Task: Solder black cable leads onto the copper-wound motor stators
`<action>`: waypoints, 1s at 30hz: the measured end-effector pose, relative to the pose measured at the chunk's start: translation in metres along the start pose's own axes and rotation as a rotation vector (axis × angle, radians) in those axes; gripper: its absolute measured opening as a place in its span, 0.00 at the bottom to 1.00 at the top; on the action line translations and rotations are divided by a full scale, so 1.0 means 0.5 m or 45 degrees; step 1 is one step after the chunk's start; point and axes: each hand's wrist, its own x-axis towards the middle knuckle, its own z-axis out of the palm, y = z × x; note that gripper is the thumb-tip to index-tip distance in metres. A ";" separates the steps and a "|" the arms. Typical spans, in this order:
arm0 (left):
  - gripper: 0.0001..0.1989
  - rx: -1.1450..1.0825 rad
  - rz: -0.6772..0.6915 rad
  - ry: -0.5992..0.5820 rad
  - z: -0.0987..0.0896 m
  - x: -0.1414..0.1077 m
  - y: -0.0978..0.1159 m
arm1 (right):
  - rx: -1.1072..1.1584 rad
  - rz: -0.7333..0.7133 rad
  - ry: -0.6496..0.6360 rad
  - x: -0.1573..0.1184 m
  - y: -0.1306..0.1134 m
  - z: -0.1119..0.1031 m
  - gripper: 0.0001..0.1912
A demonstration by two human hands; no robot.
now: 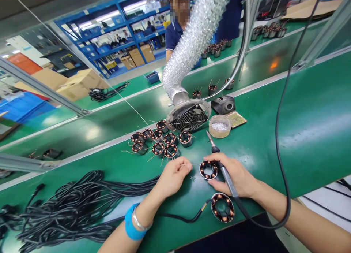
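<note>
My left hand (173, 174) is closed in a pinch at a thin wire that runs toward a motor stator (203, 174) with copper windings. My right hand (238, 175) grips that stator between thumb and fingers. The same hand also holds a soldering iron (228, 181), its tip pointing up and away toward the fan. Just below lies a second stator (213, 213), with a black cable (189, 220) joined to its coloured leads. Beyond my left hand stand several more stators (170, 138) with loose wire ends.
A silver extraction duct (189, 44) ends in a fan hood (189, 117). Beside it are a round dish (219, 131), a flat sponge tray (236, 119) and a black holder (223, 105). Coiled black cables (68, 205) cover the left bench. Across the conveyor (115, 115) stands a person (173, 33).
</note>
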 end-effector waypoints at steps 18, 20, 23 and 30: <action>0.26 -0.186 -0.215 -0.123 0.012 -0.037 0.020 | 0.031 -0.012 -0.006 0.001 -0.008 -0.003 0.25; 0.27 -0.331 -0.268 -0.123 0.025 -0.029 0.026 | 0.015 0.017 -0.010 -0.001 -0.006 -0.003 0.25; 0.26 -0.295 -0.189 -0.132 0.030 -0.028 0.026 | -0.007 0.030 -0.017 -0.004 -0.005 -0.005 0.26; 0.19 -0.016 -0.278 -0.048 0.057 -0.063 0.011 | -0.134 0.025 -0.033 -0.019 0.001 -0.003 0.23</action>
